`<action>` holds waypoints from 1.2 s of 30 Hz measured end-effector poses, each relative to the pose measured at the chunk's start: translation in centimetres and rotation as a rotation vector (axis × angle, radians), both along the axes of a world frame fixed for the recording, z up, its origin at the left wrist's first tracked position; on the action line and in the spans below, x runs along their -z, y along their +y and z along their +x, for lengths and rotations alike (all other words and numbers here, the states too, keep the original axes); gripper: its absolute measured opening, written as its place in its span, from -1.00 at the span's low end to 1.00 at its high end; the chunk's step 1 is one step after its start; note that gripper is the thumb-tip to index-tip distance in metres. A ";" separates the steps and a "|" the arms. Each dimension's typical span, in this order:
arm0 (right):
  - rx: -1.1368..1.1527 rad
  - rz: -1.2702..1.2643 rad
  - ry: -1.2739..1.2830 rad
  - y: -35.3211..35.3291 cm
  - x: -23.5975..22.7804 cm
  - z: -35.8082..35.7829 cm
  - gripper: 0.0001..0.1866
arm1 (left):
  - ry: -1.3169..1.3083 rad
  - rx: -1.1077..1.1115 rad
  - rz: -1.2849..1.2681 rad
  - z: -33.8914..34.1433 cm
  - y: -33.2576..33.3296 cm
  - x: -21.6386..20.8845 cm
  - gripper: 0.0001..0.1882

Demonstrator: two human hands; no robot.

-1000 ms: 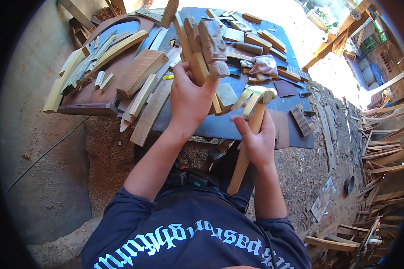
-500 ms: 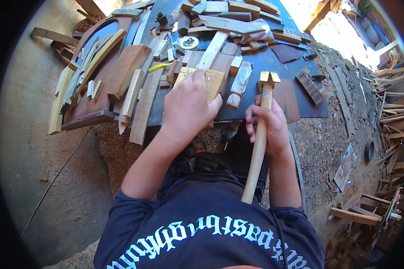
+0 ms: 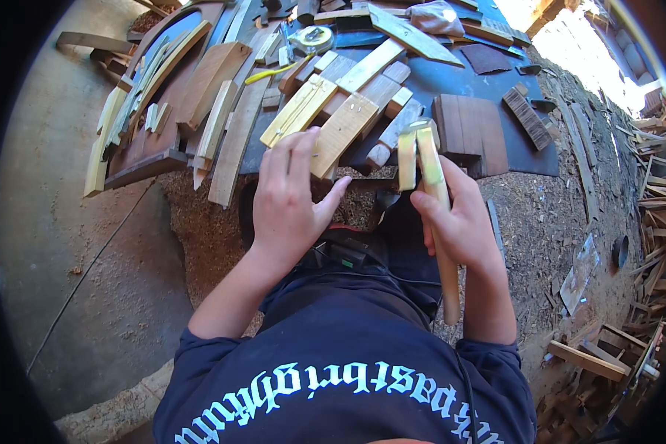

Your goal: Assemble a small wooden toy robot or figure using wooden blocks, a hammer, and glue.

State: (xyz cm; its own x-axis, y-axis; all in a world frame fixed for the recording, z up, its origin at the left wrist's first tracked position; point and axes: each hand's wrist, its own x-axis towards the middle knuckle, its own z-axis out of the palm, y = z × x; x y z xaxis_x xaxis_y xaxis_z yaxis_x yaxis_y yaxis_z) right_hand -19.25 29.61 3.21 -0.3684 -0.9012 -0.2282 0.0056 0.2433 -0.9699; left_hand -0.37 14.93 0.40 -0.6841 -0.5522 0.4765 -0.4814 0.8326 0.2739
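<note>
My right hand [image 3: 457, 211] is wrapped round the handle of a hammer [image 3: 440, 222], a pale wooden handle with a yellowish head. The hammer's head points up toward the bench edge and the handle hangs down past my wrist. My left hand [image 3: 292, 189] has its fingers stretched and its thumb held apart, with nothing gripped. Its fingertips are at the near ends of two light wooden blocks, a yellowish grooved one [image 3: 300, 111] and a plainer tan one [image 3: 345, 133]. Whether they touch the wood is hard to tell. Under these blocks lie other wood pieces, partly covered.
A dark workbench [image 3: 422, 89] carries many wood offcuts. A tape measure [image 3: 312, 38], a yellow-handled tool [image 3: 268, 75], a pale angled board [image 3: 414, 35] and a dark brown block [image 3: 457, 122] lie on it. Scrap wood [image 3: 655, 200] is heaped at far right; a cable [image 3: 89, 274] crosses the left floor.
My left hand has come off the top of the light blocks and drawn back toward me, its fingers spreading. The hammer has turned in my right hand, its handle end swinging to the right.
</note>
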 end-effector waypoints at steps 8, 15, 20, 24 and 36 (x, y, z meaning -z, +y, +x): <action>-0.120 -0.136 -0.188 1.4 1.3 2.9 -0.53 | 0.310 -0.093 0.038 -0.1 1.5 4.4 -0.20; -0.204 -0.030 -0.103 1.8 3.1 5.0 -0.51 | 0.527 -0.113 0.068 -0.2 1.6 7.9 -0.25; -0.191 -0.033 0.101 2.1 2.4 5.7 -0.55 | 0.600 -0.058 0.073 -0.2 2.5 7.6 -0.25; -0.125 0.018 0.033 2.5 0.0 6.3 -0.55 | 0.540 -0.080 0.052 0.3 3.3 7.4 -0.26; -0.111 -0.017 0.122 2.1 1.3 6.6 -0.62 | 0.512 -0.096 0.082 -0.3 3.6 7.4 -0.25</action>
